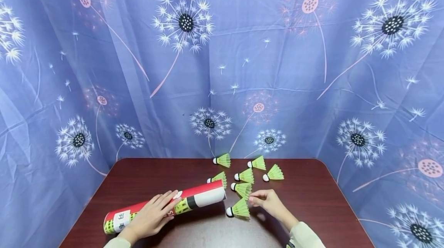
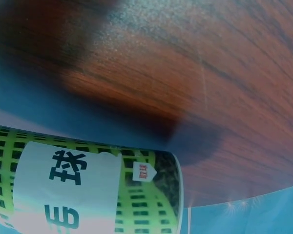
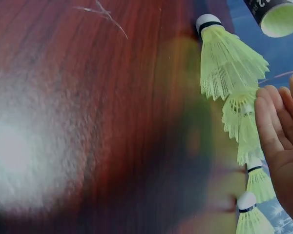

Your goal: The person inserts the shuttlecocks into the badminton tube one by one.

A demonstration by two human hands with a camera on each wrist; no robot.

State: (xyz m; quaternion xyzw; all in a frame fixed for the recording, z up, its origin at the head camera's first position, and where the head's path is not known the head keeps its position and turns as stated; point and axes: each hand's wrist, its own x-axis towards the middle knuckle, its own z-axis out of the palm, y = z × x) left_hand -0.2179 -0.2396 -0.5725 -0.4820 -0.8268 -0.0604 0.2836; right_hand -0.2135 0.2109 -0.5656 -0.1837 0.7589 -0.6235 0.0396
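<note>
In the head view my left hand (image 1: 152, 215) grips a shuttlecock tube (image 1: 208, 196) from above, its fingers over the top and thumb on the near side. The tube is red, white and green, lying slantwise with its right end farther back. Its label also shows in the left wrist view. My right hand (image 1: 272, 205) is beside the skirts of the nearest yellow-green shuttlecock (image 1: 240, 208) and another shuttlecock (image 1: 243, 189). In the right wrist view its fingers (image 3: 278, 122) look fairly straight, close to a skirt; whether they touch it I cannot tell.
Several more shuttlecocks (image 1: 274, 173) lie toward the back of the dark red-brown table (image 1: 312, 190), corks mostly to the left. One shuttlecock (image 1: 217, 178) is partly hidden behind the tube. A blue curtain (image 1: 236, 63) with dandelion prints hangs around the table.
</note>
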